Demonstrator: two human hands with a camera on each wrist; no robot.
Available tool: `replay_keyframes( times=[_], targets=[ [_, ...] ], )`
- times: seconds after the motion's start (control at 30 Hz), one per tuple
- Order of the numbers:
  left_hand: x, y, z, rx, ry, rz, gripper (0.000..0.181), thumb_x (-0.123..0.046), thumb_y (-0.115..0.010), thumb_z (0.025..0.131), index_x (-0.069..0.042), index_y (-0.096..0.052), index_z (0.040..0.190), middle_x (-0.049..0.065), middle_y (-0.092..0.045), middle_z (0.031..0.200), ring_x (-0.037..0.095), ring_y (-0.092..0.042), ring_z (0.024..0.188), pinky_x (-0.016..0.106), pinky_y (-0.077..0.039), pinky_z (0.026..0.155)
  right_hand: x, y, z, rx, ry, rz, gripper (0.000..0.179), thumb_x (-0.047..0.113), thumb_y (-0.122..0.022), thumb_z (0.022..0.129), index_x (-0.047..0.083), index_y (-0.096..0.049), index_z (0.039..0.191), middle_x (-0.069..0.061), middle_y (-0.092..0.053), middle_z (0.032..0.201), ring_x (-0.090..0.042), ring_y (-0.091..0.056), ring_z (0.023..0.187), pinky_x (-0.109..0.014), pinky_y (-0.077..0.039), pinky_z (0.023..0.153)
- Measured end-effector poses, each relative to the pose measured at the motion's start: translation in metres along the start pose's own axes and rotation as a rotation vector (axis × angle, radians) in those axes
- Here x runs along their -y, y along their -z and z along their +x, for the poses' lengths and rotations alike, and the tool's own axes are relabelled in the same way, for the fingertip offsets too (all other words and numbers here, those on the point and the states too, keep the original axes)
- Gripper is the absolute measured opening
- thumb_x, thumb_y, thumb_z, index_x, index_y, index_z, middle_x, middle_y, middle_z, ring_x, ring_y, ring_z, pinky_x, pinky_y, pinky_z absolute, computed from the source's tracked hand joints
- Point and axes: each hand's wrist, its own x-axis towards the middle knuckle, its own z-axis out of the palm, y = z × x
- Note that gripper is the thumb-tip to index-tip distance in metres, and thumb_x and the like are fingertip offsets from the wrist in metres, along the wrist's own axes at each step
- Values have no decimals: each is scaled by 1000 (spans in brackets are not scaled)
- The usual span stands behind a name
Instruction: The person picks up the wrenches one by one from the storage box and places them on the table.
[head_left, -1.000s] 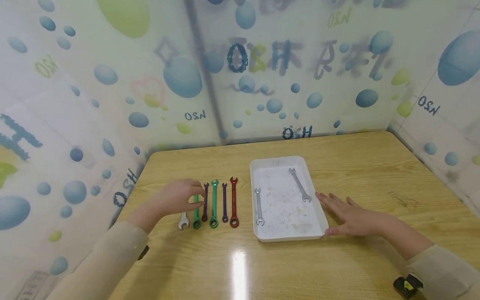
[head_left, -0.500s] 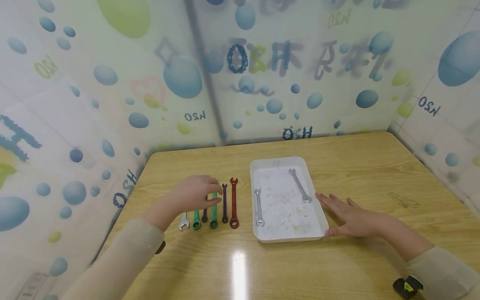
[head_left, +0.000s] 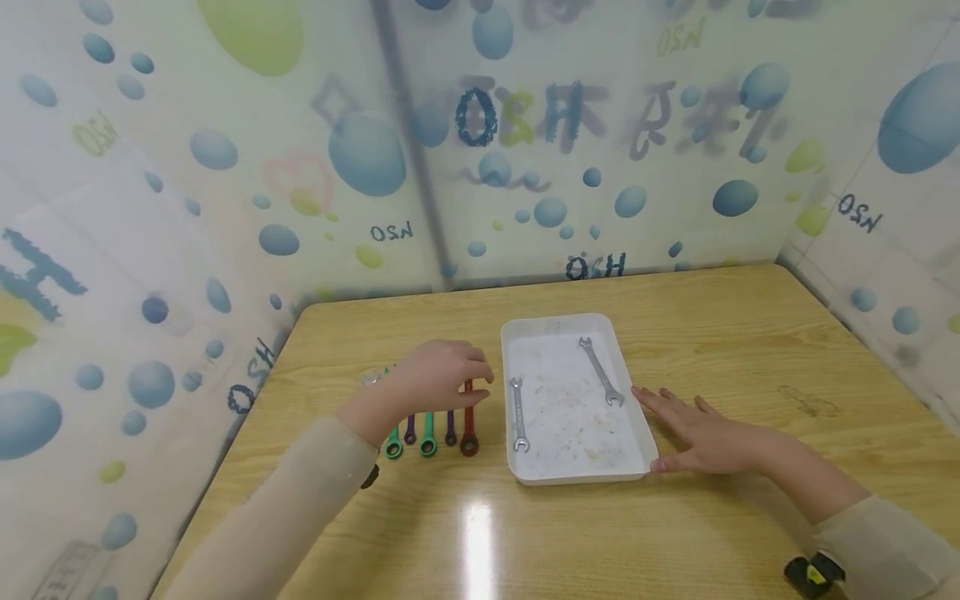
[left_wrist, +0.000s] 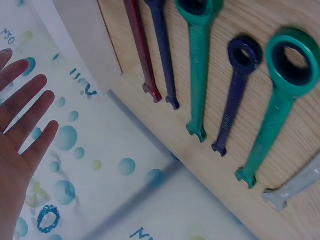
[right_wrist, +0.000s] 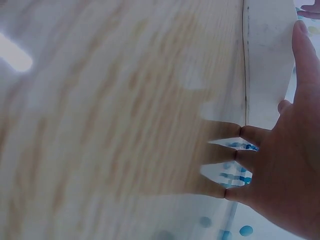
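Observation:
A row of coloured wrenches lies left of a white tray (head_left: 558,317): red (head_left: 469,421), purple (head_left: 450,433), green (head_left: 428,440), small purple (head_left: 410,433) and green (head_left: 393,448). My left hand (head_left: 472,382) hovers over their upper ends with its fingertips above the red wrench, holding nothing. In the left wrist view that hand (left_wrist: 22,125) has straight, spread fingers above the red wrench (left_wrist: 142,50) and a silver wrench (left_wrist: 300,185). My right hand (head_left: 686,429) lies flat on the table with its thumb along the tray's right wall (right_wrist: 267,55).
Two silver wrenches lie in the tray, one at the left (head_left: 518,414) and one at the back right (head_left: 599,371). Bubble-patterned walls close in the table's (head_left: 750,333) left, back and right sides. A small black and yellow object (head_left: 813,573) sits by my right sleeve.
My left hand has moved right along the row, from the leftmost wrenches to above the red one. The right hand and the tray have stayed put.

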Motion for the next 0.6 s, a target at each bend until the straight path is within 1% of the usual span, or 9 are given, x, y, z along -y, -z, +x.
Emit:
replay_keyframes(
  times=[0.13,0.2,0.27,0.43,0.5,0.6],
  targets=[
    [-2,-2,10,14,-24,13,22,-34,-69,90,-18,-72,105,-6,-67,103,10,-59,89,30,-50,81,-1,0,0,-7,6,-3,101,60,-62,86,22,-2,157,-24,-9,158,-50,-5,142,-74,0,103],
    [-3,-3,16,30,-47,28,23,-35,-70,90,-19,-72,106,-7,-67,102,11,-58,92,30,-50,82,-1,0,0,-10,7,-6,101,61,-61,86,22,-2,157,-25,-9,158,-50,-5,142,-74,-1,103],
    [-5,-3,22,61,-60,51,24,-36,-70,89,-21,-73,107,-8,-66,102,11,-57,93,30,-49,83,0,0,0,-11,8,-9,100,61,-61,86,22,-2,157,-25,-9,158,-50,-5,142,-74,-1,103],
    [-13,-5,40,136,-123,160,25,-38,-71,89,-22,-73,107,-7,-66,103,12,-57,92,29,-49,82,0,1,0,-18,8,-10,100,62,-61,86,22,-3,157,-24,-11,158,-50,-6,142,-74,-1,103],
    [-15,-7,46,159,-158,204,24,-38,-71,89,-22,-73,107,-7,-66,104,13,-57,93,29,-49,83,0,0,0,-22,9,-10,101,62,-61,86,21,-4,157,-24,-12,158,-50,-7,142,-74,-1,103],
    [-19,-8,54,199,-197,246,24,-37,-71,89,-23,-73,108,-7,-66,105,13,-57,94,29,-49,84,1,-1,1,-22,11,-8,101,61,-62,86,20,-4,157,-25,-12,158,-51,-7,141,-74,-1,103]
  ],
)
